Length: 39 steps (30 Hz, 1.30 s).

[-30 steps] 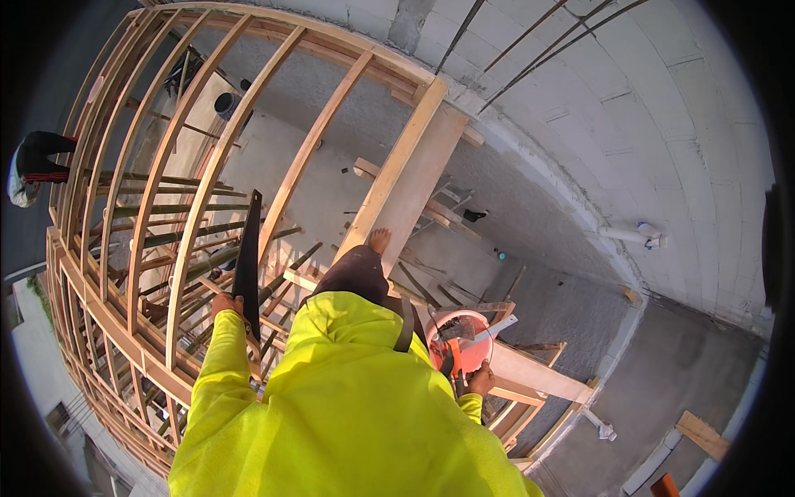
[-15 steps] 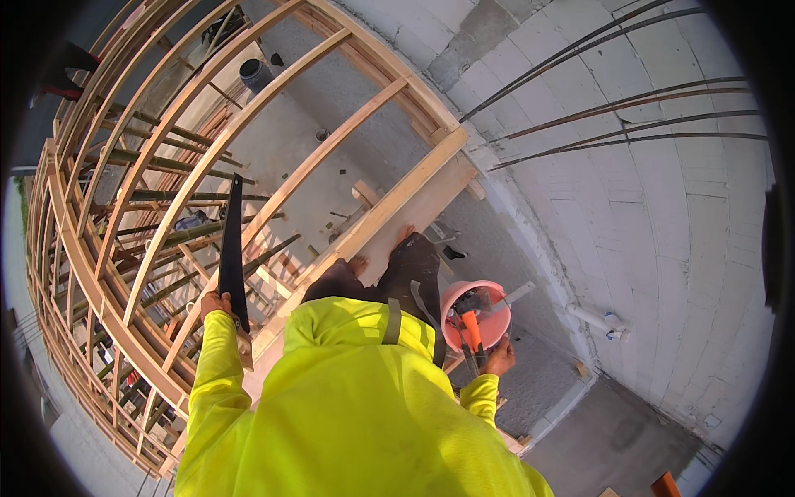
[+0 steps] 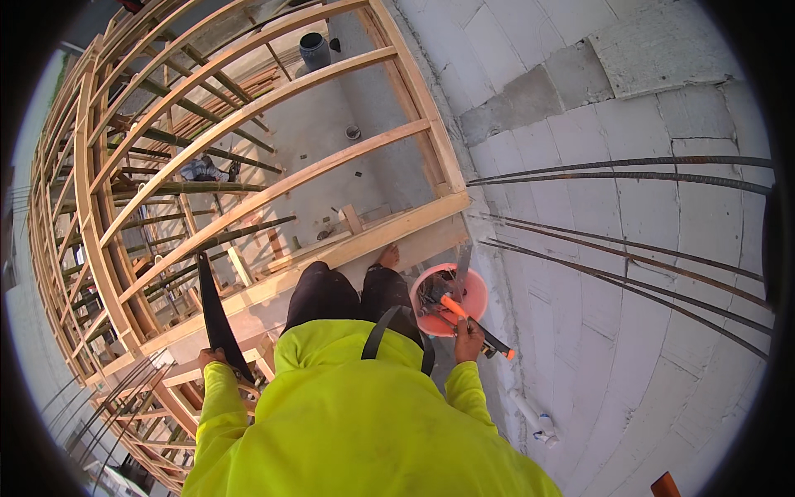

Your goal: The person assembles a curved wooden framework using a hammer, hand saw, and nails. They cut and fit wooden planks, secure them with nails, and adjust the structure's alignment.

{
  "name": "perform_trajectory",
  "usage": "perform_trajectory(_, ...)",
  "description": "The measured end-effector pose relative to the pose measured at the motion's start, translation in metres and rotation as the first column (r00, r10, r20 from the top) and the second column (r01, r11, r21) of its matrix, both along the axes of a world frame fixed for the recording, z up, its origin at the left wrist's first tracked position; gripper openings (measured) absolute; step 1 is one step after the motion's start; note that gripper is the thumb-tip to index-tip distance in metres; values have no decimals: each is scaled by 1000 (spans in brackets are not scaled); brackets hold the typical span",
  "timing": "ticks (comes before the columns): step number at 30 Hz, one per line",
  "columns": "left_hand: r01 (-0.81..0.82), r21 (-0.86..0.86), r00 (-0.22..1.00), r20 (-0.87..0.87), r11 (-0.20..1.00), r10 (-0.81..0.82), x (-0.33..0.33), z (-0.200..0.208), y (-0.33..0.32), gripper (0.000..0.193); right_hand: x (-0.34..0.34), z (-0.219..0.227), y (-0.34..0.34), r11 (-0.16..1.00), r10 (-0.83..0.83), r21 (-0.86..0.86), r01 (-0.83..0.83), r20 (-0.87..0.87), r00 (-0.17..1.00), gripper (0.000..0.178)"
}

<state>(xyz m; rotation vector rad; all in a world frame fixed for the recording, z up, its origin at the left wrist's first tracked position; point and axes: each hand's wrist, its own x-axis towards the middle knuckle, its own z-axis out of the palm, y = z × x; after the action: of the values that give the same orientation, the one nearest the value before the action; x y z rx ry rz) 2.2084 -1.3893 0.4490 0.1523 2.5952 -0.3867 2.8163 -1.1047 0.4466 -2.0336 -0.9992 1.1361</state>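
My left hand (image 3: pixel 211 358) grips the handle of a dark hand saw (image 3: pixel 217 316) whose blade points up and away from me. My right hand (image 3: pixel 468 331) holds a tool with an orange and black handle (image 3: pixel 474 325) over a pink bucket (image 3: pixel 451 300) with tools inside. I wear a bright yellow long-sleeved top with a dark strap across the chest. My legs in dark trousers and one bare foot (image 3: pixel 387 257) rest on a wooden beam (image 3: pixel 331 257) of a timber frame.
A curved timber frame (image 3: pixel 190 166) of joists spans the left and centre, with a concrete floor far below holding a dark barrel (image 3: pixel 315 50) and planks. A grey block wall (image 3: pixel 629 273) with several rebar rods (image 3: pixel 629 174) fills the right.
The view has swung right, toward the block wall and rebar. My right hand has come over the pink bucket with the orange-handled tool. The saw stays upright in my left hand.
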Motion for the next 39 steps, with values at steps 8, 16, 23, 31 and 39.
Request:
perform_trajectory(8,-102,-60,989,105,993,108,100,14,34,46,1,28,128,922,375,83,-379,52,925,35)
perform_trajectory(16,-254,21,961,122,967,249,145,0,12,42,-17,70,229,924,377,68,-377,15,926,30)
perform_trajectory(23,-212,21,977,12,977,212,265,-15,-65,35,-18,38,274,884,466,39,-466,-143,873,32)
perform_trajectory(31,-577,-6,815,63,817,576,394,18,55,38,-37,57,332,898,433,34,-439,-242,868,35)
perform_trajectory(39,-583,-53,797,158,811,583,438,42,61,40,-59,77,351,920,391,76,-384,-191,900,34)
